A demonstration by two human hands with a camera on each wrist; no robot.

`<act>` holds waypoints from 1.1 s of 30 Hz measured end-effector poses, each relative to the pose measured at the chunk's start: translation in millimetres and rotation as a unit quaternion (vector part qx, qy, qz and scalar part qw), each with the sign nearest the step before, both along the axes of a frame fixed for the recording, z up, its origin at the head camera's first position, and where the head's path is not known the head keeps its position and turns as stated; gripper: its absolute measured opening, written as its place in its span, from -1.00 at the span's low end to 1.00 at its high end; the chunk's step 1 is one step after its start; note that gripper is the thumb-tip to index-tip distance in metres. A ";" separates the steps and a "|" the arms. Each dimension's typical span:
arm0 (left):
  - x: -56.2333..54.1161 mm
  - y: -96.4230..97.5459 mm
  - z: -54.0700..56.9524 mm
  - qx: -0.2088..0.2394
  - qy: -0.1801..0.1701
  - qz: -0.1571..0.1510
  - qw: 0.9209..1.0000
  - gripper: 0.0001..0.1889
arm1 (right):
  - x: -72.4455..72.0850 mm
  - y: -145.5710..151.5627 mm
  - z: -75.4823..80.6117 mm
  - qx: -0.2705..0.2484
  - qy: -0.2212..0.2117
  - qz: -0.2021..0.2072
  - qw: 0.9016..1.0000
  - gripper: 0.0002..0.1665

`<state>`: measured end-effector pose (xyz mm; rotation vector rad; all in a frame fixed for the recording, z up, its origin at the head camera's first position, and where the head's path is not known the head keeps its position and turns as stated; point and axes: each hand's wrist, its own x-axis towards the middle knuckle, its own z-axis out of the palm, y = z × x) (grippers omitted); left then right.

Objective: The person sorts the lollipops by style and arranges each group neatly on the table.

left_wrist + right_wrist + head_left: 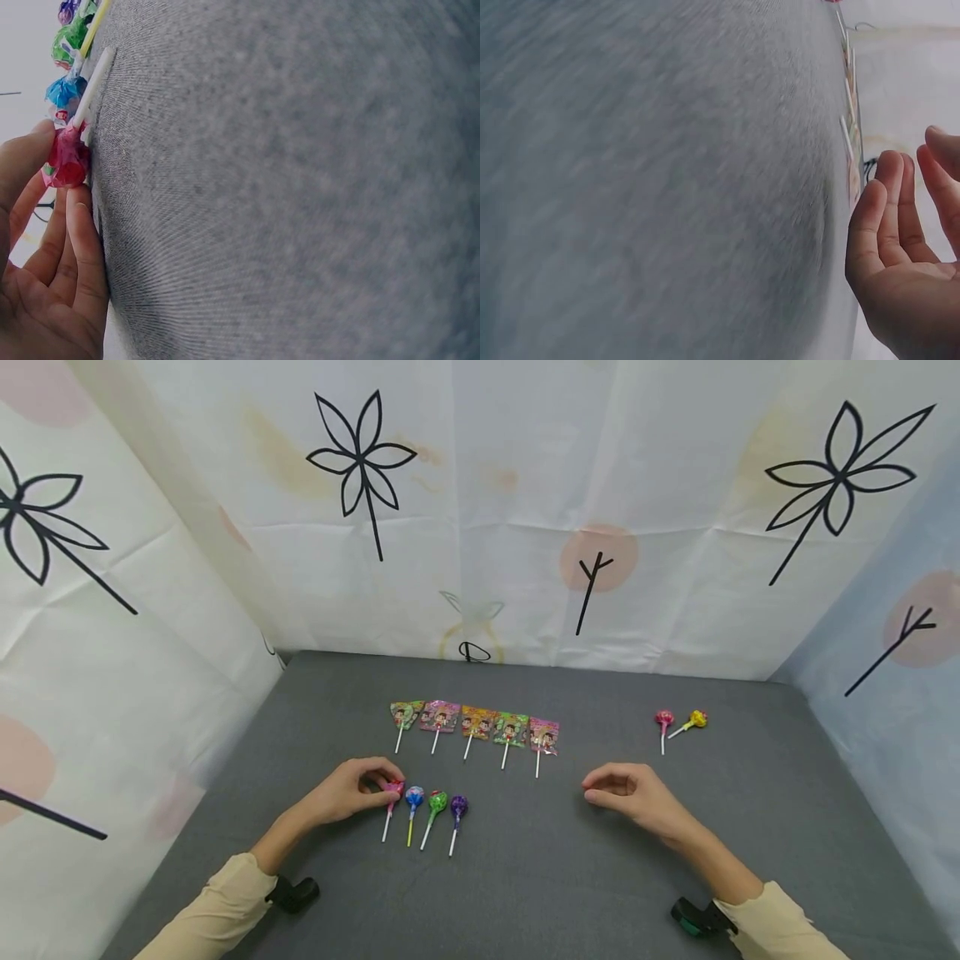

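My left hand (350, 792) pinches the wrapped head of a pink lollipop (67, 159) between thumb and fingers, its white stick pointing toward me. Right of it, a blue lollipop (414, 797) with a yellow stick, a green lollipop (438, 802) and a purple lollipop (459, 807) lie side by side in a row. Over the table to the right, my right hand (633, 795) is loosely curled with nothing in it. The right wrist view shows a gap between its thumb and fingers (870, 217).
Behind the row lie several flat-packed lollipops (477, 723) in green, pink and orange wrappers. At the back right are a red lollipop (664, 718) and a yellow lollipop (698, 719). A patterned white curtain (510, 460) borders the grey table (555, 885).
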<state>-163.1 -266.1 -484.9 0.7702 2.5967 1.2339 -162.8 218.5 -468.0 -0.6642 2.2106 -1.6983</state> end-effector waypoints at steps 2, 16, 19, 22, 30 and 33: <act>0.3 0.4 0.5 0.003 0.001 -0.001 1.000 -0.82 | 1.9 5.5 -0.7 0.005 -0.005 -0.005 1.000 -0.70; -2.0 -2.4 -0.4 0.018 0.009 -0.014 1.000 -0.82 | 5.3 60.4 5.0 0.051 -0.005 -0.078 0.996 -0.66; -1.8 -2.2 -0.2 0.016 0.008 -0.013 1.000 -0.82 | 2.7 73.1 6.4 0.073 0.006 -0.101 0.992 -0.64; -2.2 -2.2 -0.3 0.012 -0.001 -0.008 1.000 -0.81 | -1.9 85.2 7.0 0.092 0.021 -0.124 0.988 -0.61; -1.6 -0.1 -0.5 0.002 -0.006 0.000 1.000 -0.81 | -17.9 111.2 2.4 0.118 0.067 -0.174 0.975 -0.60; -1.0 0.9 -1.2 0.003 -0.005 0.002 1.000 -0.81 | -24.1 117.8 0.5 0.119 0.075 -0.186 0.972 -0.59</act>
